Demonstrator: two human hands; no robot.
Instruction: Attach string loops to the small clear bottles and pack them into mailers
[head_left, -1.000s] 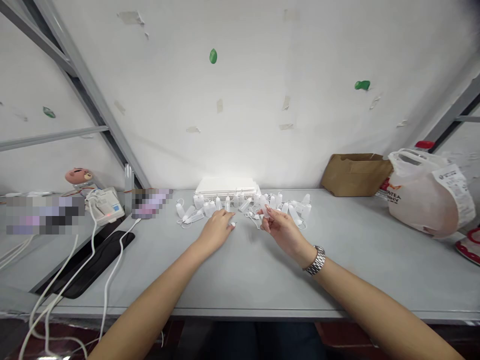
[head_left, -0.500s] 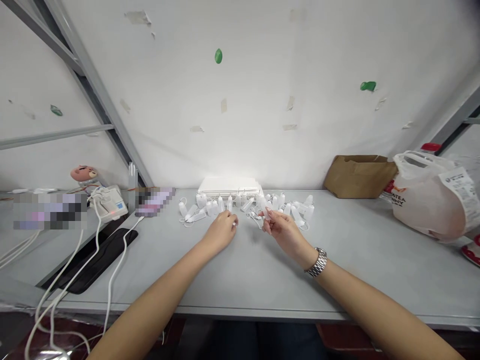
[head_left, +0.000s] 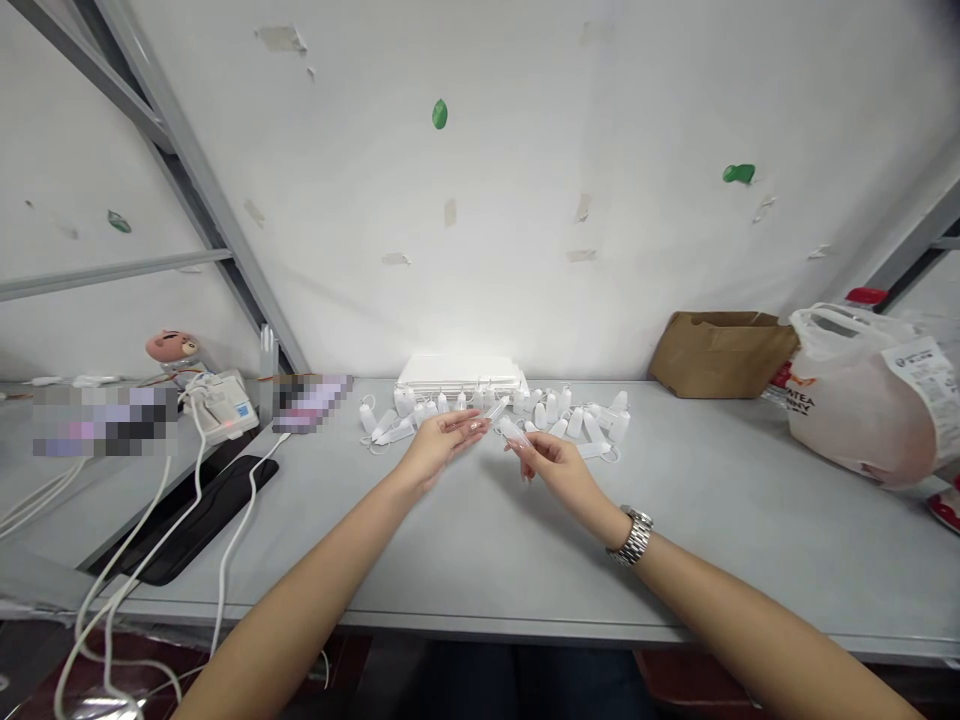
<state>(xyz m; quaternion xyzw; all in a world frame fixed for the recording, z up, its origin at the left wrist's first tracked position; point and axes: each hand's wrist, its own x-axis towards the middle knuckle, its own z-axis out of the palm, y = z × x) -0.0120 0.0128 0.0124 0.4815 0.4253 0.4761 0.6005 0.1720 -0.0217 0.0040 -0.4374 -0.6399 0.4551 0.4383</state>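
Observation:
My right hand (head_left: 551, 455), with a metal watch on its wrist, pinches a small translucent white tube-shaped piece (head_left: 512, 431) between thumb and fingers. The piece is tilted, its far end pointing up and left. To its left, my left hand (head_left: 446, 443) has its fingers stretched out towards it, palm partly turned in. Another slim translucent piece (head_left: 495, 409) shows just beyond the left fingertips; whether they touch it I cannot tell. Several similar white pieces, some with thin cord loops, lie in a loose row (head_left: 592, 428) on the grey table behind both hands.
A stack of flat white items (head_left: 461, 370) is against the wall behind the row. At right stand a brown paper bag (head_left: 720, 355) and a white plastic bag (head_left: 862, 400). On the left lie a phone (head_left: 311, 403), a white power strip (head_left: 225, 405), cables and a black case (head_left: 199, 520).
My left hand has uncurled, its fingers now reaching right. The right hand has turned and dropped slightly, bringing the piece in its pinch into clearer view.

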